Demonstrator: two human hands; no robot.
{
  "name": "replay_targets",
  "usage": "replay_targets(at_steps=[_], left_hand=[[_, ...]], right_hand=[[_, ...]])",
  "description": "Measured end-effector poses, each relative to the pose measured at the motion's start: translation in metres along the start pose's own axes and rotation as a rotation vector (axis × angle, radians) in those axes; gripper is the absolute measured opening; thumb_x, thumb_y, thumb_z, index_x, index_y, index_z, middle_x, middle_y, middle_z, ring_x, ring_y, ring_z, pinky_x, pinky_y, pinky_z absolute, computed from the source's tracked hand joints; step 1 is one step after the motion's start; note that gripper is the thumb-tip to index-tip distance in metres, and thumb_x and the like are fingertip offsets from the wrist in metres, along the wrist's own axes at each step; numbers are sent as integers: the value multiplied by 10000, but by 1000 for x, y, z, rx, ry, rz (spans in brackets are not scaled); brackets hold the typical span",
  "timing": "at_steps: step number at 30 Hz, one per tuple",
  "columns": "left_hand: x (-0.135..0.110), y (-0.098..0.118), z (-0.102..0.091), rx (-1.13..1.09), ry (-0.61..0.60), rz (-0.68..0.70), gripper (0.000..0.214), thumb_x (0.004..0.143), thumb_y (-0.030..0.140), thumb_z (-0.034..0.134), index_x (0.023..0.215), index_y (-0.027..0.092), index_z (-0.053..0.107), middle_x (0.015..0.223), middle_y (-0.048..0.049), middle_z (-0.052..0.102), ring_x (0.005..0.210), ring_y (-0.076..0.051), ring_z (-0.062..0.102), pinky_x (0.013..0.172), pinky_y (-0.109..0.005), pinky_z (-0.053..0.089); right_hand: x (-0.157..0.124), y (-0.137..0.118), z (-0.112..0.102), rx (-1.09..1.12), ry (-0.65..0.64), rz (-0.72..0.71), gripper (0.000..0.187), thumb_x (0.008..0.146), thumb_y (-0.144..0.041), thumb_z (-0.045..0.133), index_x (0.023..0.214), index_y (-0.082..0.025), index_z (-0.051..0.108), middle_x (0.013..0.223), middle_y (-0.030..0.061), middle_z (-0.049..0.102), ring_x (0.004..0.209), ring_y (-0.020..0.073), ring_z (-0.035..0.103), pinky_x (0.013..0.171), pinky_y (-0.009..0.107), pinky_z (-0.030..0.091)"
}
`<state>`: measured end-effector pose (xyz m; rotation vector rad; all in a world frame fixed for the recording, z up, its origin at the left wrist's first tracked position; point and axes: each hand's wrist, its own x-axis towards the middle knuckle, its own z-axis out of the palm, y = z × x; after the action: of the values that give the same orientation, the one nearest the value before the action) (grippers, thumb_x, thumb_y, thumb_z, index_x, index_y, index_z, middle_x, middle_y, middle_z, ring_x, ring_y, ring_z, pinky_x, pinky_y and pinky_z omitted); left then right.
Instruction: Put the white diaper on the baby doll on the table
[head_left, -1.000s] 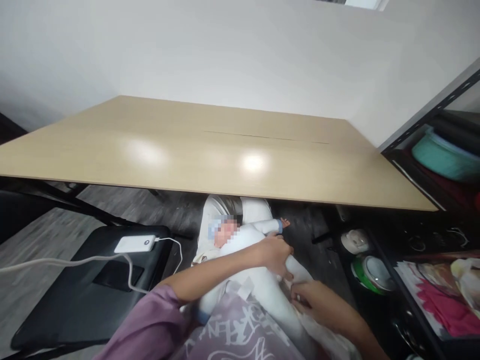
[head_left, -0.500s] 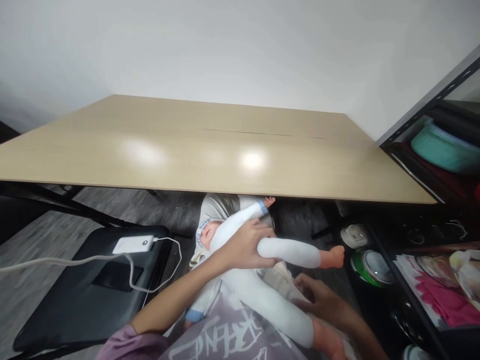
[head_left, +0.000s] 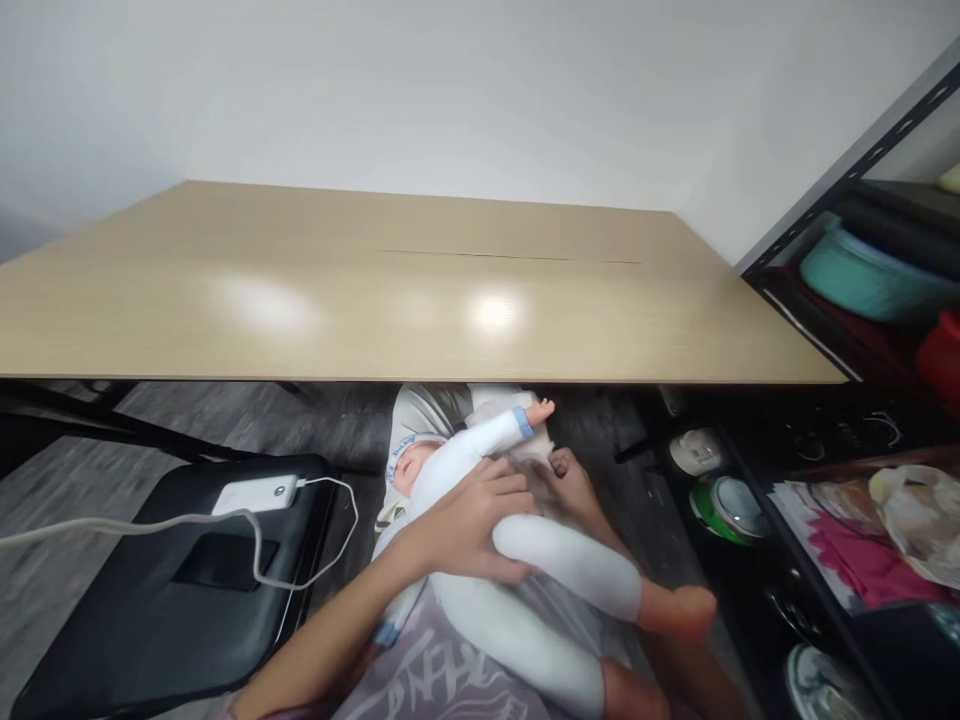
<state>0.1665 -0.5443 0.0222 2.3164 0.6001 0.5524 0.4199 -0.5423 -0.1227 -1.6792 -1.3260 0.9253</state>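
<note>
Across my lap lies a baby doll [head_left: 465,465] in a white suit with blue cuffs and a white printed cap [head_left: 409,447]. Its head points to the left and its bare feet to the lower right. My left hand [head_left: 484,520] is wrapped round the doll's body at the top of one leg. On the doll's far side, my right hand [head_left: 576,485] has its fingers curled on a pale, thin, crumpled cloth [head_left: 534,450] beside the doll's raised arm. The doll's leg partly hides my right forearm.
A wooden table [head_left: 405,330] stands in front, its edge above my knees. To the left, a black stool [head_left: 142,630] bears a white power bank [head_left: 259,493] with a cable and a dark flat object. Dark shelves [head_left: 817,560] with tins, a pink cloth and a teal bowl [head_left: 874,280] stand right.
My right hand has moved forward, away from me, with the pale cloth, from near the doll's legs to beside its arm. My left hand stays on the doll, whose raised leg has dropped slightly.
</note>
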Motion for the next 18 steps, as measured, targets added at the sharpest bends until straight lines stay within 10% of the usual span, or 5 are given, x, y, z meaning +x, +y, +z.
replay_targets(at_steps=[8, 18], left_hand=[[-4, 9, 11, 59, -1, -67, 457, 785, 495, 987, 1023, 225, 706, 1038, -18, 658, 1040, -260, 583, 956, -389, 447], [-5, 11, 16, 87, 12, -21, 465, 814, 527, 965, 1016, 221, 679, 1009, -9, 653, 1008, -247, 576, 946, -387, 432]], right_hand=[[1, 10, 19, -189, 214, -182, 802, 908, -739, 739, 1461, -194, 540, 1431, 217, 625, 1301, 394, 593, 1148, 623, 490], [20, -8, 44, -516, -67, -494, 766, 1078, -435, 633, 1759, -175, 398, 1777, 189, 427, 1718, 449, 238, 1373, 640, 305]])
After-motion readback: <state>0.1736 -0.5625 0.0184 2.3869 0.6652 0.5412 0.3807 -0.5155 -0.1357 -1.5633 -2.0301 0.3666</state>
